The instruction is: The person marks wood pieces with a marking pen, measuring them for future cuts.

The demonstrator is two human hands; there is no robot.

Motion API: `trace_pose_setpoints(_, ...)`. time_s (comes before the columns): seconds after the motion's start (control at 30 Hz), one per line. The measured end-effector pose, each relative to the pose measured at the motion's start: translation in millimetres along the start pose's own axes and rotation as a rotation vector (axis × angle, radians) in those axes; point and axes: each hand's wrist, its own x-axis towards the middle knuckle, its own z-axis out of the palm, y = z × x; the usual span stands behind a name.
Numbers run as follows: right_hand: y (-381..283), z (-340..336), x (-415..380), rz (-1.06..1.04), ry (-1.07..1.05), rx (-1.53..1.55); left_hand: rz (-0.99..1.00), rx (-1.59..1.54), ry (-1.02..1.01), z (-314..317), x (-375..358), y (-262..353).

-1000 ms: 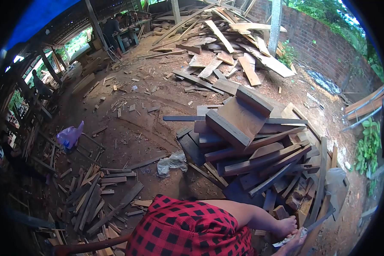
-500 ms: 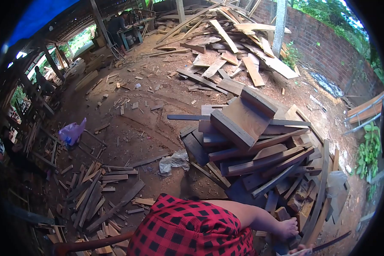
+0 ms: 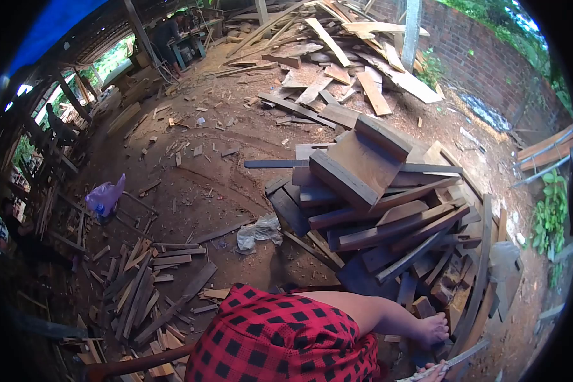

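Observation:
At the bottom edge, right of centre, my right hand shows only in part, cut off by the frame. Its fingers are curled at a long, thin, pale strip that looks like a blade and slants up to the right. Just above it, a bare foot rests against short wood offcuts, its leg coming out of red and black checked cloth. Dark planks are heaped beyond the foot. My left hand is out of view.
A light-coloured wooden piece with raised sides tops the heap. Loose sticks lie on the left, near a purple bag. Crumpled plastic lies mid-ground. Far back, a person stands at a bench by a large board pile.
My right hand has shifted left and slightly up. The strip by it has swung, its pale side now showing where a dark blade-like length pointed right before. The view has tilted slightly.

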Motion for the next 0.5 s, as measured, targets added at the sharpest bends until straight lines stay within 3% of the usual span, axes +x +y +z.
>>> trace_pose_setpoints(0.5, -9, 14, -20, -0.122, 0.084, -0.148, -0.038, -0.013, -0.002, 5, 1, -1)
